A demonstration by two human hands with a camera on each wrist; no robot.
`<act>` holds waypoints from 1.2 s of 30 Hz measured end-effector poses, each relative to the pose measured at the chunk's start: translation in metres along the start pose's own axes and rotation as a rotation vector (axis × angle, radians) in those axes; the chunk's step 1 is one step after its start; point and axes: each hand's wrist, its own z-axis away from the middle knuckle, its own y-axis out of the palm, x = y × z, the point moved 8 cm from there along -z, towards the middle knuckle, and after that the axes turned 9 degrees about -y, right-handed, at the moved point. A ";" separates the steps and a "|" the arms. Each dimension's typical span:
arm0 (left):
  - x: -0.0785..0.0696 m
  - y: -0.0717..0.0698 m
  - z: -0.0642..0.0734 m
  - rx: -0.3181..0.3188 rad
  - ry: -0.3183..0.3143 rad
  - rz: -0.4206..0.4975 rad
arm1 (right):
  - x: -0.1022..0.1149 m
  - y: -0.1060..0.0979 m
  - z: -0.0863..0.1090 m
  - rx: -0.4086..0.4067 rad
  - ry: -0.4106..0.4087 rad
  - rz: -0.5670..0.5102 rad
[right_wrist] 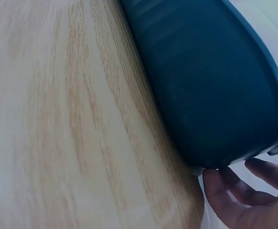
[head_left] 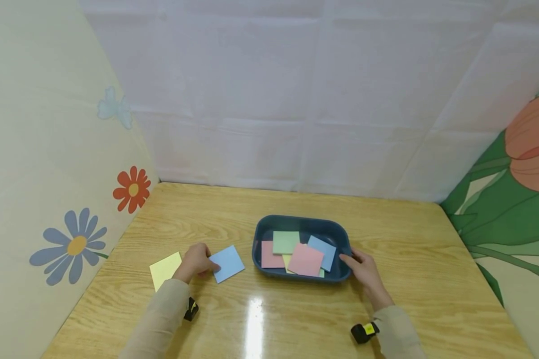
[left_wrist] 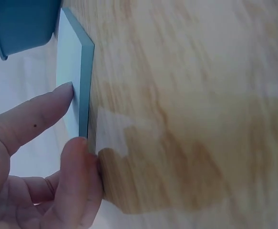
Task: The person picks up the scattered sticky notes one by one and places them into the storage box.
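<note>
My left hand [head_left: 196, 262] pinches the left edge of a blue sticky note pad [head_left: 228, 264] lying on the table. In the left wrist view, the thumb rests on the pad's top [left_wrist: 69, 59] and a curled finger meets its edge. A yellow sticky note pad [head_left: 163, 269] lies to the left, partly covered by that arm. My right hand [head_left: 364, 271] grips the right end of a dark blue tray [head_left: 262, 229], thumb over the rim and fingers against the outside. Inside the tray lie several pads: pink [head_left: 306, 260], green [head_left: 286, 242], blue [head_left: 325, 252] and partly hidden yellow.
The tray stands on a wooden table [head_left: 305, 319], right of the blue pad. A white cloth wall [head_left: 251, 99] rises behind the table. Painted panels with flowers [head_left: 77, 245] flank it on both sides. Each wrist carries a small black camera [head_left: 361, 333].
</note>
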 end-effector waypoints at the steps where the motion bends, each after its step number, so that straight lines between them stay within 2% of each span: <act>1: 0.000 0.000 0.000 0.001 0.002 -0.007 | 0.000 0.000 0.000 0.001 0.002 -0.001; 9: -0.002 0.001 -0.001 -0.007 0.013 -0.047 | 0.000 0.001 0.000 0.001 0.009 -0.012; 21: -0.002 0.001 -0.002 -0.014 0.006 -0.028 | -0.001 0.001 -0.001 -0.002 -0.002 -0.019; 36: 0.000 0.000 -0.006 -0.018 0.049 0.001 | -0.004 0.001 -0.003 0.008 0.008 -0.029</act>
